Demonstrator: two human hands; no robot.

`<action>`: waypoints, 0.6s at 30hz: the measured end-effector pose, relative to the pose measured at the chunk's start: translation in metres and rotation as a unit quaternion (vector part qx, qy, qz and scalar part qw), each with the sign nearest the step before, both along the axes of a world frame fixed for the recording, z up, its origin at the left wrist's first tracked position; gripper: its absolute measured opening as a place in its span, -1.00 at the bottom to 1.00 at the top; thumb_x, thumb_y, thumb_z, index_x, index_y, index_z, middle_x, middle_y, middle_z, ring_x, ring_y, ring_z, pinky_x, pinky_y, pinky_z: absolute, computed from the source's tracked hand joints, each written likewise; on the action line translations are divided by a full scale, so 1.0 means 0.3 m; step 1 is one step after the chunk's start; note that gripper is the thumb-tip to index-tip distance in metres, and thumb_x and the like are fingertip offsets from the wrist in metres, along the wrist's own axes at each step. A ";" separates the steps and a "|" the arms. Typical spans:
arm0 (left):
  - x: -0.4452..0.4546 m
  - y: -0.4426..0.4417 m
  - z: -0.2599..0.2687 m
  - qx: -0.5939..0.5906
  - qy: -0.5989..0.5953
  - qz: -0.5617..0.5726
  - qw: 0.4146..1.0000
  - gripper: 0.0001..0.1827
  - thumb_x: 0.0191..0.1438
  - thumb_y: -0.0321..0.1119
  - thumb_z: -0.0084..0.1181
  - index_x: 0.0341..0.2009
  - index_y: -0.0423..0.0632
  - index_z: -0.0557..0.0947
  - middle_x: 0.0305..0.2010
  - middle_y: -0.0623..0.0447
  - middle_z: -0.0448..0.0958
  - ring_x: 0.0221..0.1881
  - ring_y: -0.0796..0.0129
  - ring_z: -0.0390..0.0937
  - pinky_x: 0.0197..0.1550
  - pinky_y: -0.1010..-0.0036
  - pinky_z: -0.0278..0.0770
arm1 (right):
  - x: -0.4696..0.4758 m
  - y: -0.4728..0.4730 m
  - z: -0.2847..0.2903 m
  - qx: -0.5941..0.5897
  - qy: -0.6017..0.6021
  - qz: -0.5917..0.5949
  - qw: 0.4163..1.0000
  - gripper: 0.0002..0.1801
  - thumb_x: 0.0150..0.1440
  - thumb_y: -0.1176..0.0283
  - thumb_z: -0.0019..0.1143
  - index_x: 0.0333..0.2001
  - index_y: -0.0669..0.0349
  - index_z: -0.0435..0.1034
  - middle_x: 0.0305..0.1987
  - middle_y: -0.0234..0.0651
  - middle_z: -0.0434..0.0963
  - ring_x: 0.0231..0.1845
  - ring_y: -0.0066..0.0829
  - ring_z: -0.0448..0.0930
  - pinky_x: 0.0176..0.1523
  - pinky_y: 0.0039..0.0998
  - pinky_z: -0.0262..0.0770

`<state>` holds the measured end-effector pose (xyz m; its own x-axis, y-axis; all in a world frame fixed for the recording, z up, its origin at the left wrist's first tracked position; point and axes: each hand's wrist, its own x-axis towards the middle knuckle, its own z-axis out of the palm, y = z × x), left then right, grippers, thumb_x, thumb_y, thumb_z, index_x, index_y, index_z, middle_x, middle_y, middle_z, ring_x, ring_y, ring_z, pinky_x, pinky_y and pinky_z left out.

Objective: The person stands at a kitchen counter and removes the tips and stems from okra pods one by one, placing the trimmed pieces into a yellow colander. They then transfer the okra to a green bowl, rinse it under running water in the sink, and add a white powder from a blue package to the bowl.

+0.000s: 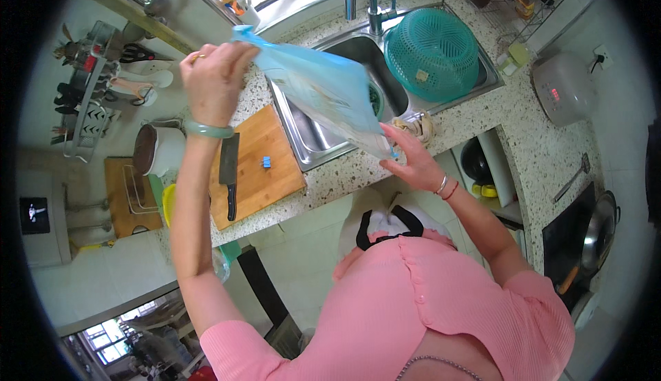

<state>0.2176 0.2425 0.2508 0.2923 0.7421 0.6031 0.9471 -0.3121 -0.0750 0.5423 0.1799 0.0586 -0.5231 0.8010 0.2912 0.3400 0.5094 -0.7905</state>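
A translucent light blue plastic bag [325, 89] with something pale inside is stretched between my two hands, over the left basin of the steel sink. My left hand [214, 81], raised at the upper left, pinches its gathered corner. My right hand [413, 161] grips the opposite lower end near the counter's front edge. Below my left hand lies a wooden cutting board [279, 138]. On the board rest a kitchen cleaver [229, 166] with a black handle and a small blue clip [266, 162]. The bag partly hides a round container of greens [375, 101] in the basin.
Upturned teal plastic colanders [434, 53] fill the sink's right side, beside the chrome faucet [373, 4]. A crumpled cloth [419, 127] lies on the front rim. Further right are a rice cooker [563, 91] and a lidded pan [599, 231]. A white pot [162, 146] stands left of the board.
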 end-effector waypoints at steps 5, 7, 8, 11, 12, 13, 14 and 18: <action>-0.115 0.005 -0.002 -0.088 -0.138 0.030 0.986 -0.90 0.08 -0.35 0.15 -0.35 -0.07 0.63 -0.45 0.06 0.56 -0.35 0.22 0.47 -0.20 0.39 0.37 | -0.037 0.193 -0.189 -0.139 -0.055 0.017 0.989 -0.48 0.03 0.24 0.21 0.06 0.22 0.39 0.07 -0.11 0.48 0.08 -0.21 0.47 0.15 -0.33 0.33; -0.168 0.004 -0.015 -0.109 -0.161 0.041 0.980 -0.91 0.09 -0.40 0.13 -0.32 -0.13 0.62 -0.37 0.00 0.58 -0.29 0.19 0.49 -0.18 0.39 0.40 | -0.117 0.299 -0.212 -0.286 -0.021 0.020 0.958 -0.57 0.02 0.24 0.22 -0.03 0.16 0.47 0.01 -0.16 0.53 0.06 -0.26 0.49 0.11 -0.31 0.38; -0.199 0.013 -0.033 -0.111 -0.174 0.030 0.978 -0.90 0.09 -0.42 0.12 -0.30 -0.15 0.62 -0.32 -0.03 0.59 -0.26 0.18 0.51 -0.15 0.38 0.41 | -0.146 0.356 -0.284 -0.299 -0.016 0.018 0.954 -0.56 0.01 0.24 0.22 -0.02 0.14 0.46 0.01 -0.17 0.52 0.07 -0.26 0.49 0.11 -0.31 0.39; -0.301 0.047 -0.096 -0.128 -0.232 0.004 0.964 -0.84 0.11 -0.45 0.11 -0.21 -0.22 0.60 -0.14 -0.11 0.58 -0.14 0.20 0.51 -0.07 0.40 0.42 | -0.220 0.505 -0.547 -0.214 -0.143 0.003 0.966 -0.48 -0.01 0.26 0.23 0.07 0.06 0.40 0.13 -0.15 0.44 0.18 -0.23 0.42 0.16 -0.30 0.37; -0.340 0.045 -0.105 -0.135 -0.233 -0.013 0.963 -0.79 0.14 -0.44 0.09 -0.14 -0.27 0.57 -0.15 -0.08 0.58 -0.15 0.30 0.50 -0.09 0.43 0.41 | -0.246 0.537 -0.609 -0.163 -0.209 0.000 0.964 -0.45 -0.02 0.27 0.24 0.11 0.03 0.37 0.18 -0.14 0.40 0.23 -0.22 0.38 0.19 -0.29 0.36; -0.404 0.018 -0.108 -0.153 -0.283 0.019 0.947 -0.82 0.16 -0.44 0.07 -0.17 -0.26 0.57 -0.19 -0.02 0.56 -0.20 0.38 0.48 -0.15 0.48 0.40 | -0.290 0.558 -0.636 -0.153 -0.260 0.006 0.954 -0.40 -0.03 0.29 0.25 0.15 -0.01 0.32 0.25 -0.16 0.31 0.29 -0.20 0.30 0.22 -0.26 0.32; -0.468 -0.002 -0.123 -0.167 -0.337 0.047 0.925 -0.84 0.17 -0.44 0.05 -0.19 -0.25 0.56 -0.23 0.04 0.54 -0.25 0.45 0.46 -0.22 0.53 0.40 | -0.330 0.577 -0.661 -0.142 -0.312 0.009 0.939 -0.34 -0.04 0.30 0.26 0.19 -0.05 0.28 0.31 -0.17 0.22 0.34 -0.18 0.22 0.26 -0.22 0.28; -0.534 -0.072 -0.178 -0.139 -0.480 0.078 0.863 -0.69 0.24 -0.21 -0.01 -0.22 -0.25 0.54 -0.43 0.11 0.50 -0.45 0.50 0.45 -0.43 0.50 0.41 | -0.429 0.667 -0.783 -0.102 -0.445 0.032 0.889 0.03 -0.22 0.21 0.45 0.32 -0.18 0.04 0.47 -0.26 -0.10 0.47 -0.07 -0.11 0.33 0.10 0.05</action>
<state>0.0573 0.2210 0.1976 -0.3589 0.8823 0.3047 0.5640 -0.0551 0.8239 0.4136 0.3802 -0.1763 -0.5199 0.7506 -0.4079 0.8527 0.4273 -0.3005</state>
